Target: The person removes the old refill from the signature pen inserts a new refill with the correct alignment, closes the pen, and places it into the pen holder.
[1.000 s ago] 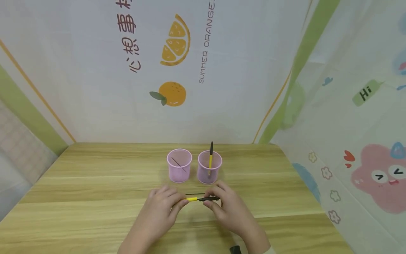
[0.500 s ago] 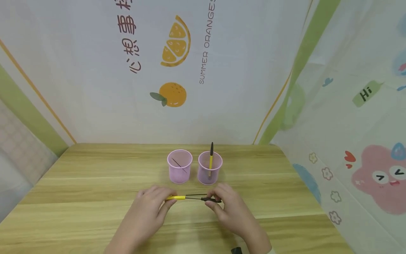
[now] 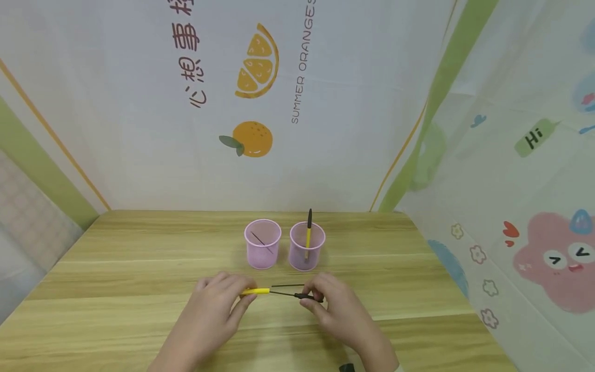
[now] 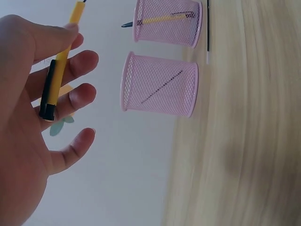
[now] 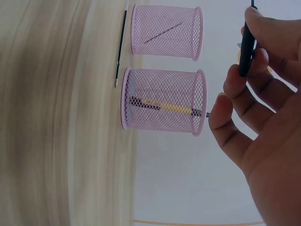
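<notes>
In the head view my left hand [image 3: 209, 310] pinches the yellow barrel [image 3: 255, 291] of a pen between thumb and fingers; its black clip [image 4: 48, 89] shows in the left wrist view. My right hand [image 3: 341, 310] pinches the pen's black grip section [image 5: 247, 49]. Between the two parts stretches a thin dark refill [image 3: 281, 293]. Just beyond, a second refill [image 5: 121, 47] lies on the table, its right end hidden behind my right fingers in the head view.
Two pink mesh cups stand behind my hands. A thin dark refill [image 4: 162, 86] leans inside the left cup [image 3: 262, 258]; a yellow and black pen [image 3: 309, 235] leans in the right cup [image 3: 297, 260]. A black object [image 3: 346, 368] shows at the bottom edge, near my right forearm.
My left hand has moved left with the yellow barrel, away from the black grip section, baring more of the refill between them. My right hand has dipped slightly, tilting the grip section.
</notes>
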A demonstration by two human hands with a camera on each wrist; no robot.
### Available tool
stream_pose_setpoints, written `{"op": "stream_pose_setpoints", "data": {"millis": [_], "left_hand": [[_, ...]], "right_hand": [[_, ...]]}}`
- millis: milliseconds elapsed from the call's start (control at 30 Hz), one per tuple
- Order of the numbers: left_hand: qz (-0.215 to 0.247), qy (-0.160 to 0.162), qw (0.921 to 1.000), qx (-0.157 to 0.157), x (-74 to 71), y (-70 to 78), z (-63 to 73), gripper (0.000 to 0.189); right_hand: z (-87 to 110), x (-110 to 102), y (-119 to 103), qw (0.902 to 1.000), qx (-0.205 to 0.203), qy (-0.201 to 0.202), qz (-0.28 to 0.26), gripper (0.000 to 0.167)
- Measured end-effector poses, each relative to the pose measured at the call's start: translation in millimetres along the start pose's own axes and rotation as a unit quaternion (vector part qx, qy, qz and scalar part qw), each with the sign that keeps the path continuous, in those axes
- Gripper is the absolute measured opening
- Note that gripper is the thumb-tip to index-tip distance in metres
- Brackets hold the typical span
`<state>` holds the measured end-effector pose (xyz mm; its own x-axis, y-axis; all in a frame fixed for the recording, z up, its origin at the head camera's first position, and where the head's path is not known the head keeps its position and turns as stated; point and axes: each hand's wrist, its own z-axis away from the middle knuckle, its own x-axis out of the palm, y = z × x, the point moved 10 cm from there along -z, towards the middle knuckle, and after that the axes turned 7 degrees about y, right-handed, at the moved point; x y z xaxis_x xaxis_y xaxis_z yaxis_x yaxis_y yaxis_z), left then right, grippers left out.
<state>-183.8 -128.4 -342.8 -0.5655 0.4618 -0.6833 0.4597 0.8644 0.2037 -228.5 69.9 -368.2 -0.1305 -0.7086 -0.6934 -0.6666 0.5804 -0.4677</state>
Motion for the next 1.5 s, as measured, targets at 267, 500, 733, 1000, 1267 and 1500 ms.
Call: {"op": "stream_pose_setpoints", "data": {"millis": [267, 500, 733, 1000, 1267, 1500], "left_hand": [[-0.026, 0.011, 0.9991, 0.031, -3.3, 5.7, -2.9, 0.018], [-0.02, 0.023, 0.9991, 0.029, -8.1, -1.5, -3.5, 0.022], [-0.013, 0.01, 0.9998, 0.007, -7.6, -14.4, -3.2, 0.025], [-0.079, -0.088, 0.993, -0.006, 13.1, -27.3, -0.8, 0.017], [-0.126, -0.16, 0.9789, 0.019, 38.9, -36.8, 3.9, 0.013], [-0.124, -0.205, 0.9706, 0.017, 58.9, -47.9, 14.7, 0.015]], "right_hand": [[1.1, 2, 1, 0.9999, 0.009, -0.007, -0.004, 0.017], [1.3, 1, 5, 0.9999, 0.015, -0.006, 0.004, 0.017], [2.3, -2, 5, 1.0, 0.009, 0.003, 0.0, 0.017], [3.5, -3, 8, 0.9999, 0.014, 0.003, 0.003, 0.017], [3.8, -3, 8, 0.9999, 0.015, 0.003, 0.0, 0.017], [3.4, -3, 9, 0.9998, 0.02, 0.0, -0.002, 0.016]]}}
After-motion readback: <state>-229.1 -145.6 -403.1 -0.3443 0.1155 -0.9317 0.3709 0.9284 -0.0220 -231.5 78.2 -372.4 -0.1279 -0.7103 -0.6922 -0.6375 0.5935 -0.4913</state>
